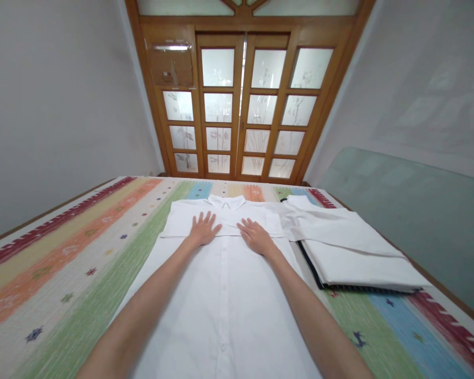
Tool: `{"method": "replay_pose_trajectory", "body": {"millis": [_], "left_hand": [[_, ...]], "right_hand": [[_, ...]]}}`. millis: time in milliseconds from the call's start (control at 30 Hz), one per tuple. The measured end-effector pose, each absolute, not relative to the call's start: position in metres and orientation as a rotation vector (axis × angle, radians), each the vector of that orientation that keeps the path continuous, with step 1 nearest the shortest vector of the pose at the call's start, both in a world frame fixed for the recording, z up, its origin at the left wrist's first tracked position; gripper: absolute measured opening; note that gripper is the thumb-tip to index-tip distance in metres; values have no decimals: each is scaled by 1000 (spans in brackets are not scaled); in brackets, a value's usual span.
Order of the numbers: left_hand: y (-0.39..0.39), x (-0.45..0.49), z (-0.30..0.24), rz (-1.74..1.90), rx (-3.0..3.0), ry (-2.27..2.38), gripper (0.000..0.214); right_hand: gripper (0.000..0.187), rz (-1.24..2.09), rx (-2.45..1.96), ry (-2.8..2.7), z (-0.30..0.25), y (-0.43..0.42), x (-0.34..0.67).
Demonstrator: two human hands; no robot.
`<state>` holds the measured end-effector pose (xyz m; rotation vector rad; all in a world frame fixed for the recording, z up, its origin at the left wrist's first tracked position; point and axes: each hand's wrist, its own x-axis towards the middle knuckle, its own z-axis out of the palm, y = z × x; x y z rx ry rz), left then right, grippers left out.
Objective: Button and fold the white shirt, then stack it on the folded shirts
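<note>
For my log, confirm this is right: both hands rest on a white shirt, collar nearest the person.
No: the head view shows the collar at the far end, toward the wooden doors. Left hand and right hand rest on the white shirt.

The left hand (204, 229) of the person is bare, and it has quite a small and compact form. Its fingers (201, 217) are slender, with rounded tips. The right hand (255, 236) is also bare, with a narrow back and fingers of a similar slender shape. The fingernails are too small for telling their details. The left forearm (148, 302) is uncovered and rather slim; it is thin near the hand and becomes wider, little by little, below. The right forearm (306, 300) is equally uncovered, with the same gradual widening and a smooth outline. What is worn higher on the arms cannot be told.
</note>
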<state>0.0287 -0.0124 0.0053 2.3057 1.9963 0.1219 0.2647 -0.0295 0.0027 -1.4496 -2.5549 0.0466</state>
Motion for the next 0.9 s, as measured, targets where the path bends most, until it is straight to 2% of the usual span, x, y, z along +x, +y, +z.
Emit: {"method": "replay_pose_trajectory", "body": {"millis": [133,400,900], "left_hand": [[-14,32,4,127,2329,1970,75],[-11,-13,12,74,2137,2221,75],[-2,-36,13,73,2065,2293,76]], "right_hand": [[53,72,-1641,-2460,3,-31,265],[65,49,-2118,-2110,1,-30,262],[68,28,-2159,-2090,-1,-31,262]]}}
